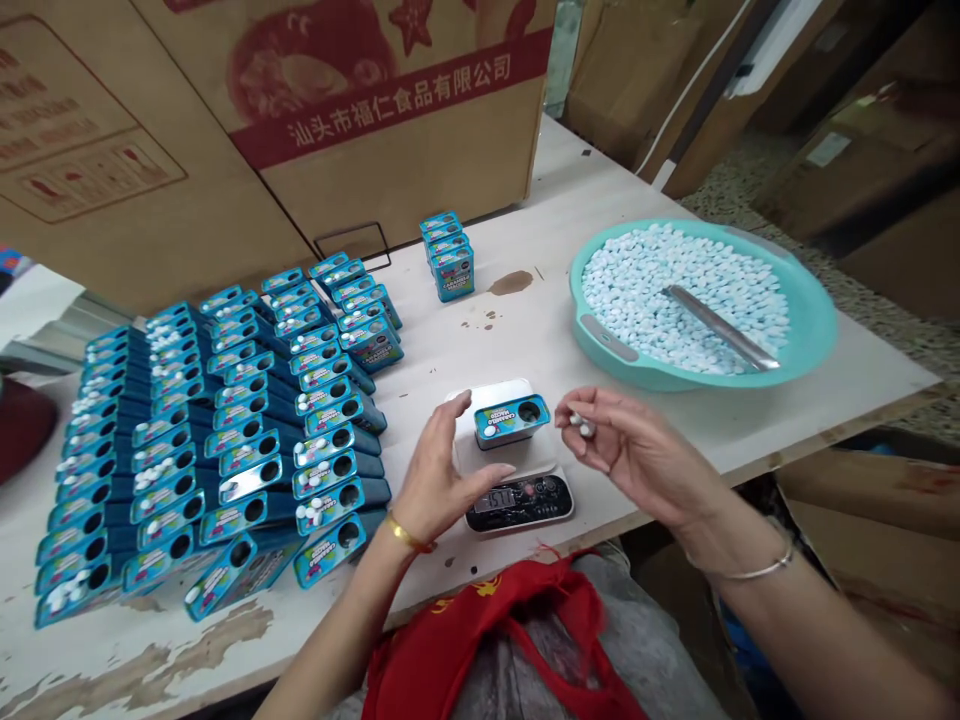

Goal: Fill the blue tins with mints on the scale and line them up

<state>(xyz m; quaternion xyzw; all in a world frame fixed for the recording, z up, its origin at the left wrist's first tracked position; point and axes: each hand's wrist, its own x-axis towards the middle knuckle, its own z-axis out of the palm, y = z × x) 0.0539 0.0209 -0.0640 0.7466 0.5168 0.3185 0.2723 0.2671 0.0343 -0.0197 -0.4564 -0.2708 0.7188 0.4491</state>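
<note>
A blue tin [511,420] with a round dark opening stands upright on a small digital scale [551,497]. My left hand [442,475] is beside the tin's left side, thumb and fingers spread, holding nothing. To the right of the tin, my right hand [630,445] pinches a few small white candies [583,425] at its fingertips. A teal basin [652,375] of pale candies sits behind my right hand, with a metal scoop [724,328] lying on them.
Rows of blue tins [247,405] fill the table's left side, some with candies on top. Several more tins [454,272] stand near a large cardboard box [405,150] at the back. The table's front edge [600,532] runs close to my body.
</note>
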